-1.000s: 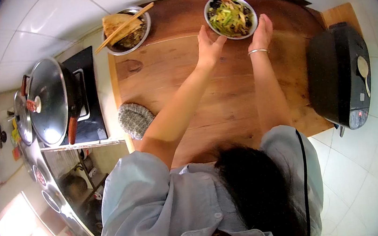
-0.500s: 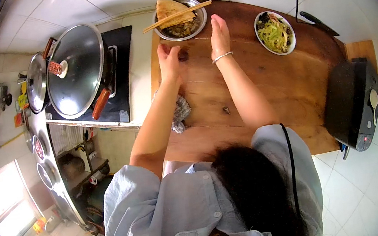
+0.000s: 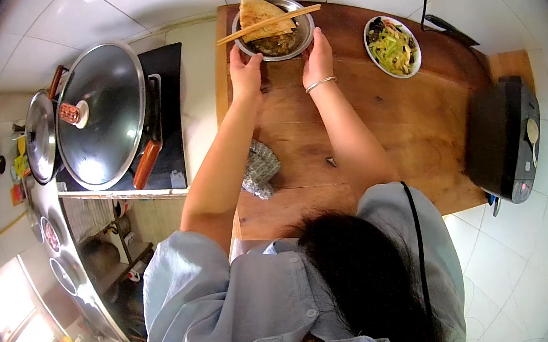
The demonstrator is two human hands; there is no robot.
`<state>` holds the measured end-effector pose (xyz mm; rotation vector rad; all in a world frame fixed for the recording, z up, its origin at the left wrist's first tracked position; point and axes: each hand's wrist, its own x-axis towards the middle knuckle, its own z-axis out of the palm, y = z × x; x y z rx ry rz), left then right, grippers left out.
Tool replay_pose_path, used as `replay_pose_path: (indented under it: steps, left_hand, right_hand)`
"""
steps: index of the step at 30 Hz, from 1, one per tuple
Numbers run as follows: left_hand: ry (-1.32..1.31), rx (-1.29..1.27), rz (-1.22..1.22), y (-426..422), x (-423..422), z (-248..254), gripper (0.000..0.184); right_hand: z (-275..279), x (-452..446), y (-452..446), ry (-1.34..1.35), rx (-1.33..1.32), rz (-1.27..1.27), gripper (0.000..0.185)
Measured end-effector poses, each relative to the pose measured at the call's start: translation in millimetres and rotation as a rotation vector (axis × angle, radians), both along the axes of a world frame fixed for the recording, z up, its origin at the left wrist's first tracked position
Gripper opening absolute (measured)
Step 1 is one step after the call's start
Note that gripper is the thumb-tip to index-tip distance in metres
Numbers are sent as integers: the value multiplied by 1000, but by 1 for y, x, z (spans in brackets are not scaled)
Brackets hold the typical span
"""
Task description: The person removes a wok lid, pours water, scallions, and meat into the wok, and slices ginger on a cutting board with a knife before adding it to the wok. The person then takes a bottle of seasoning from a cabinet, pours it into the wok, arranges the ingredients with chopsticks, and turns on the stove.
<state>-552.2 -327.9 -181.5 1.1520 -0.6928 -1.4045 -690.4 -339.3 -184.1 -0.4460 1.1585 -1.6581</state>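
Observation:
A round metal bowl [image 3: 282, 56] is at the back of the wooden table, between my two hands. My left hand [image 3: 246, 73] grips its lower left side, thumb near the rim. My right hand [image 3: 318, 59], with a bracelet on the wrist, presses on its right side, fingers pointing up along the wall. Inside the bowl are a piece of browned flatbread [image 3: 257, 14] and a dark, chunky dish [image 3: 278, 45]. A pair of chopsticks [image 3: 299, 13] lies across the top. The fingers under the bowl are partly hidden.
A white plate of green stir-fried vegetables [image 3: 393, 47] stands to the right. A grey cloth [image 3: 261, 170] lies by my left forearm on the wooden table [image 3: 295, 120]. Left is a lidded wok [image 3: 103, 117] on a black stove. A black rice cooker [image 3: 499, 140] stands at the right.
Both hands have reached forward from just in front of the bowl and closed around its sides. The whole view has shifted slightly.

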Motion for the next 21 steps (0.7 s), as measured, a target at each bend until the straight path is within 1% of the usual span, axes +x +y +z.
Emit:
replay_pose_path:
  steps: [2, 5, 6, 7, 8, 11, 13, 15, 18, 21]
  left_hand:
    - [6, 5, -34, -1, -19, -8, 52]
    - [13, 16, -74, 3, -46, 1, 51]
    - [17, 28, -88, 6, -55, 9, 51]
    - [22, 40, -101, 8, -63, 12, 52]
    - [93, 32, -86, 5, -72, 2, 53]
    - [40, 52, -124, 6, -89, 8, 53]
    - [51, 74, -125, 5, -98, 9, 51]
    - [38, 95, -127, 1, -102, 8, 50]
    - [47, 19, -132, -4, -106, 2, 46]
    - [-23, 76, -148, 0, -102, -1, 44]
  right_hand:
    - [11, -13, 11, 20, 34, -49, 36]
    - [-4, -41, 16, 38, 44, -115, 36]
    - [3, -48, 22, 23, 89, -145, 35]
    - [2, -55, 24, 3, 70, -149, 34]
    - [1, -62, 27, -18, 51, -152, 34]
    - [-2, -79, 33, -38, -4, -133, 34]
    - [2, -86, 37, -46, -51, -110, 35]
    - [5, -89, 37, -64, -64, -101, 36]
    - [7, -93, 37, -97, -48, -87, 38]
    - [-2, -92, 39, -160, -55, -80, 38]
